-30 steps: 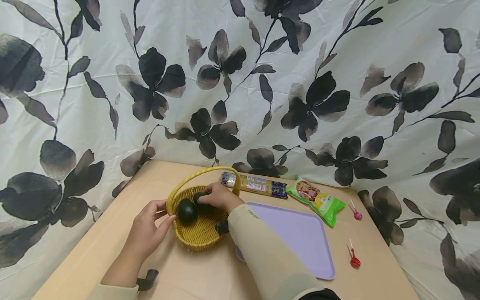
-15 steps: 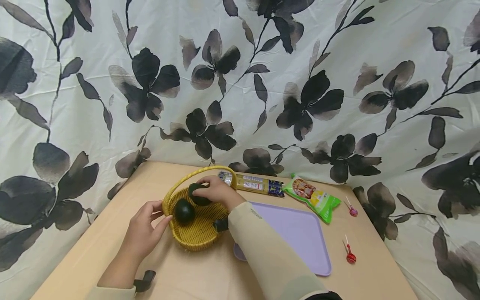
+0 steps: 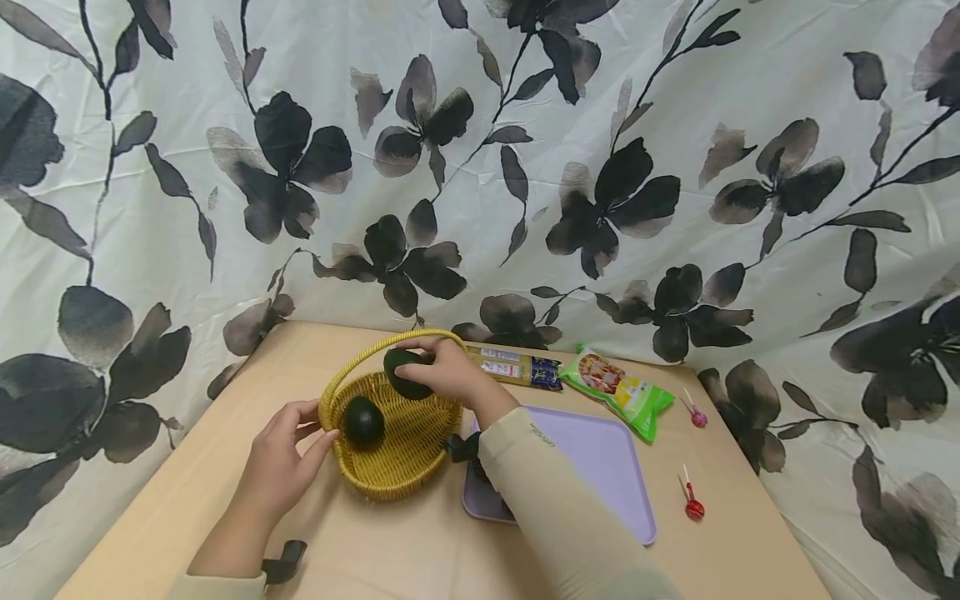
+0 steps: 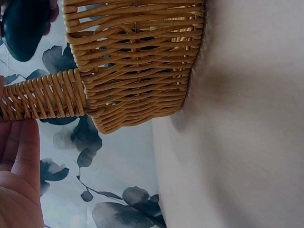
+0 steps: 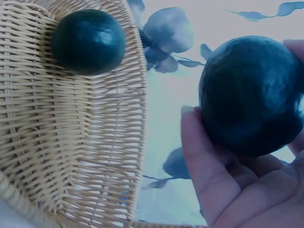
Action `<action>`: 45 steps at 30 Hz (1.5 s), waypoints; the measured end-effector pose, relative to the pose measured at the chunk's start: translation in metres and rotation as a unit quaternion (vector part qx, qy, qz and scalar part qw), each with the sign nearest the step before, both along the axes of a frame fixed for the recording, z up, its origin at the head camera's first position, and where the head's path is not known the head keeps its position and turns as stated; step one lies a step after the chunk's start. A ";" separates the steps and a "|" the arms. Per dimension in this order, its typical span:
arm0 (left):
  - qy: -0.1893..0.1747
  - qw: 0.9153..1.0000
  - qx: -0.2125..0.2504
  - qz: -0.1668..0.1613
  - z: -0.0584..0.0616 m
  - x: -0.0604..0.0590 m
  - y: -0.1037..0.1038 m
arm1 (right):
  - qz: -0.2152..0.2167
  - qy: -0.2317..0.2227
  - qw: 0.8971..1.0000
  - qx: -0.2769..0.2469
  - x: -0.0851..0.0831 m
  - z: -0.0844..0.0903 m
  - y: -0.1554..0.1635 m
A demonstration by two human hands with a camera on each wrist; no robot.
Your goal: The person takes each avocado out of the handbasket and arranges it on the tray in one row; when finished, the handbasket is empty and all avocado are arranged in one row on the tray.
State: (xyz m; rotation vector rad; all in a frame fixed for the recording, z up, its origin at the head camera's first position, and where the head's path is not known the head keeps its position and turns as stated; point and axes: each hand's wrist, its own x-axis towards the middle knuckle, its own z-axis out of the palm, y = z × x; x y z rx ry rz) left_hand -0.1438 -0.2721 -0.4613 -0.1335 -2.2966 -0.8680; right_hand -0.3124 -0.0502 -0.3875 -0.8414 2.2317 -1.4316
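A yellow wicker basket [image 3: 401, 487] with an arched handle [image 3: 375, 352] stands on the table. My left hand [image 3: 281, 462] pinches the handle's left base between thumb and fingers; the left wrist view shows the fingers against the woven handle [image 4: 52, 97]. One dark green avocado [image 3: 363, 422] lies inside the basket on its left side. Another avocado [image 3: 406, 375] is in my right hand [image 3: 452, 371], raised above the basket's back part, under the handle arch. Seen from the right wrist, thumb and fingers wrap this avocado [image 5: 251, 95], which is apart from the basket rim [image 5: 142, 95].
Right of the basket lies a lilac tray [image 3: 600, 450], partly covered by my right sleeve. Behind it are a spaghetti pack [image 3: 517, 368] and a green snack bag [image 3: 618, 390]. A pink lollipop [image 3: 698, 417] and a red lollipop [image 3: 694, 508] lie near the right edge. Floral cloth hangs behind.
My right hand has lifted the second avocado up from the basket's bottom, away from the other one. The left hand keeps its hold on the handle. The head view has shifted slightly.
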 end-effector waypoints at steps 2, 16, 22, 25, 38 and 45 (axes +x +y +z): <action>0.002 1.000 -0.002 0.002 0.000 0.000 0.000 | 0.008 -0.002 1.000 -0.004 0.002 0.002 0.006; -0.008 1.000 0.003 0.007 0.000 0.000 0.001 | 0.016 0.018 0.999 -0.028 0.014 0.008 0.053; -0.005 1.000 0.005 0.006 0.000 0.001 0.002 | -0.009 0.013 0.999 -0.050 0.018 0.006 0.072; -0.003 1.000 0.006 0.003 -0.001 0.001 0.003 | -0.029 0.011 0.998 -0.051 0.018 0.004 0.082; 0.001 1.000 0.006 0.009 -0.001 0.003 0.002 | -0.090 0.018 0.993 -0.073 0.019 -0.009 0.117; 0.009 1.000 0.010 0.004 -0.001 0.002 0.004 | -0.116 0.007 0.990 -0.084 0.020 -0.012 0.137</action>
